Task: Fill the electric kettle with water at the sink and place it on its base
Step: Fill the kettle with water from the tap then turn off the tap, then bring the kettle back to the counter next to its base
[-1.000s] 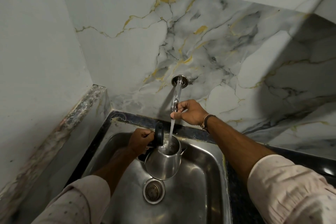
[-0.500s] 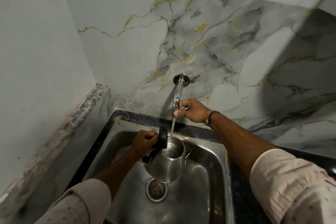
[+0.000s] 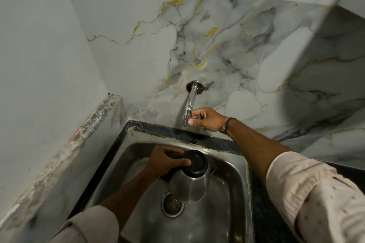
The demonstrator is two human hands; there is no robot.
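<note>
A steel electric kettle (image 3: 188, 185) with a black lid hangs inside the steel sink (image 3: 235, 187), above the drain. Its lid (image 3: 195, 162) is down over the opening. My left hand (image 3: 165, 161) grips the kettle's black handle, thumb resting on the lid's edge. My right hand (image 3: 207, 119) pinches the chrome wall tap (image 3: 190, 104) near its spout end. No water stream shows under the tap. The kettle's base is not in view.
The round drain (image 3: 172, 204) sits just below the kettle. A dark counter strip (image 3: 262, 203) borders the sink on the right and back. Marble-patterned walls close in behind and on the left, with a low ledge (image 3: 79, 136) at left.
The water stream has stopped. The kettle's lid, upright before, now lies shut over the opening. The kettle has dropped slightly lower in the sink; my right hand stays on the tap.
</note>
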